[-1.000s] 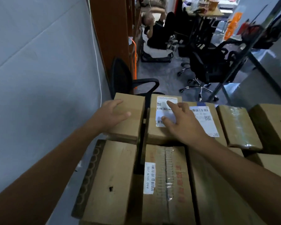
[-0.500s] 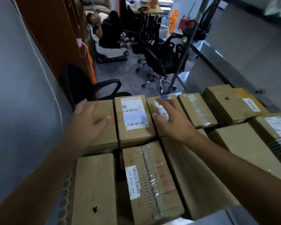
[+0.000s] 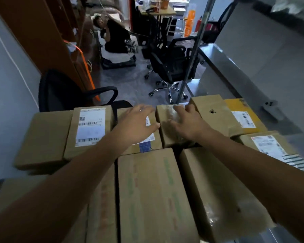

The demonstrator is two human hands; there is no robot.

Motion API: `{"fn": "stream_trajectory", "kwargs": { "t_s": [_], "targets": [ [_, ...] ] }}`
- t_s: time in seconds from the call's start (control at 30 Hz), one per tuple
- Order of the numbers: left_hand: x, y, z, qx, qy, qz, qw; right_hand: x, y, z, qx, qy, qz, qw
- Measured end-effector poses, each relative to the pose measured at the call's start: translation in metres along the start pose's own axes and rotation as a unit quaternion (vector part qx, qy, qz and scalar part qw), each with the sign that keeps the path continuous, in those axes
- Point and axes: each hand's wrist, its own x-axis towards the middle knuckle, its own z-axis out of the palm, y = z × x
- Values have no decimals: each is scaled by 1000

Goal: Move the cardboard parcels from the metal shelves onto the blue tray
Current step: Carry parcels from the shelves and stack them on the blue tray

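Observation:
Several cardboard parcels lie packed side by side below me. My left hand [image 3: 137, 123] rests flat, fingers spread, on a labelled parcel [image 3: 147, 144] in the back row. My right hand [image 3: 186, 121] lies on the taped parcel [image 3: 167, 134] just to its right, fingers reaching over the far edge. To the left sits a parcel with a big white label [image 3: 89, 127]. A long plain parcel [image 3: 147, 193] lies nearest me between my forearms. No blue tray shows.
A metal shelf [image 3: 223, 67] with an upright post [image 3: 191, 58] runs along the right. Black office chairs [image 3: 168, 62] stand on the floor beyond the parcels, one chair [image 3: 63, 92] by the grey wall at left. A person [image 3: 112, 35] sits far back.
Both hands have shifted rightward across the back row: the left from the far-left parcel to the labelled one, the right onto the taped parcel. The view has turned right too.

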Motion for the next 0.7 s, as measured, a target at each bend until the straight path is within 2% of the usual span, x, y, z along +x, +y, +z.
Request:
{"fn": "stream_trajectory", "kwargs": {
  "t_s": [0.13,0.3,0.57,0.63,0.7],
  "targets": [
    [12,-2,20,32,-24,-46,998,9,8,9,36,-35,8,999],
    [6,3,30,47,9,-71,996,8,9,13,59,-58,-36,996],
    [13,21,29,32,32,-92,995,2,20,-5,126,-89,-29,988],
    [18,34,27,7,55,-75,996,-3,22,-14,119,-79,-36,989],
    [24,52,27,-25,76,-61,995,-12,27,-32,133,-33,-63,989]
  ]
}}
